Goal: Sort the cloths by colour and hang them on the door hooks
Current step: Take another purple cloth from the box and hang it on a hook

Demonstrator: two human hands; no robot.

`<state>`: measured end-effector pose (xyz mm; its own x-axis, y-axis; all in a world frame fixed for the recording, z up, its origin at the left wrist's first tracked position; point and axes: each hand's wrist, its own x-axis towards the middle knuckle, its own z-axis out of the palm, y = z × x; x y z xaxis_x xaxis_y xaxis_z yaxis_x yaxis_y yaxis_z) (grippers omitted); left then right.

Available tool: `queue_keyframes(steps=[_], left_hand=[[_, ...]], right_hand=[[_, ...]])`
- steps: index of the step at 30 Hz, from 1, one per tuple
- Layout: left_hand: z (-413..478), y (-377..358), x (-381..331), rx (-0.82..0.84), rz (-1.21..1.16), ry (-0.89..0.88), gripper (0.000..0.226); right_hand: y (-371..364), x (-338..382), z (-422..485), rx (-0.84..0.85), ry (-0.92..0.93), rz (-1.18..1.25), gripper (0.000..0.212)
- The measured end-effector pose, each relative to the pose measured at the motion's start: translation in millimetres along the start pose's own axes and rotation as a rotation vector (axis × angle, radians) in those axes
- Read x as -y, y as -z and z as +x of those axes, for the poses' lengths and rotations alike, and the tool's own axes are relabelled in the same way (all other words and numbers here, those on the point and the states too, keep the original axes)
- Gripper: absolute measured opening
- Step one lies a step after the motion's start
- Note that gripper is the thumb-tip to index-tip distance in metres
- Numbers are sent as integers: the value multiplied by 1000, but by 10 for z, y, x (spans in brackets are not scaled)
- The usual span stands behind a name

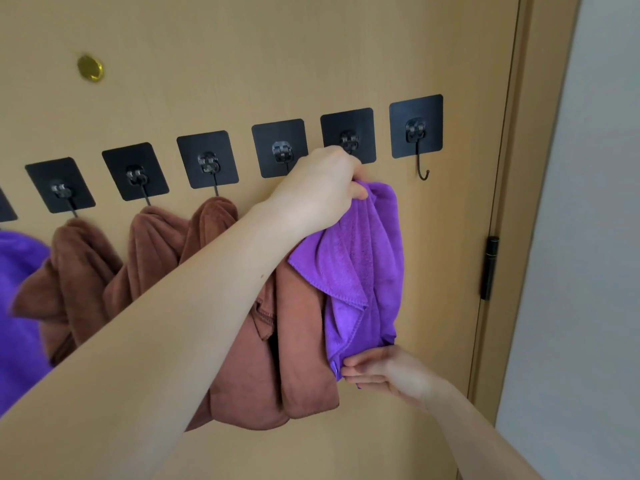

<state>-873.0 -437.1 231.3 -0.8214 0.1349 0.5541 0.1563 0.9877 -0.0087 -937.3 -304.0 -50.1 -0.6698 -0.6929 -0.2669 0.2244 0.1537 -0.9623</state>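
Purple fluffy cloth (360,258) hangs bunched below the 2nd black square adhesive hook from the right (348,133) on the tan wooden door (433,306). The left hand (318,188) clutches its top; the right hand (384,372) pinches its bottom corner. Brown towelling cloths (152,244) hang leftward.

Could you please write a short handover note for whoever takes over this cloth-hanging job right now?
Left hand grips the top of the purple cloth at the second hook from the right. The hand hides whether the cloth has caught on it.
Right hand pinches that cloth's lower edge.
Done: brown cloths hang side by side on the hooks to the left. Another purple cloth shows at the far left edge.
Left: probably seat this cloth on its hook and let go. The rightmost hook is bare.
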Motion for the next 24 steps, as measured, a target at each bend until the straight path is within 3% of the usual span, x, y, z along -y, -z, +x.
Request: queue_keyframes(steps=[9,17,21,24], left_hand=[[-67,-58,-24,-33,35,4,29],[-190,-54,-60,-126,33,-3,25],[-267,-53,-112,-141,34,20,23],[-343,-58,-170,-149,14,46,30]], right_hand=[[-43,-79,-89,-57,-21,-81,42],[-55,114,-193,-25,-31,-240,24],[-62,167,-233,-9,-22,-267,41],[-44,145,-254,1,-21,-293,25]])
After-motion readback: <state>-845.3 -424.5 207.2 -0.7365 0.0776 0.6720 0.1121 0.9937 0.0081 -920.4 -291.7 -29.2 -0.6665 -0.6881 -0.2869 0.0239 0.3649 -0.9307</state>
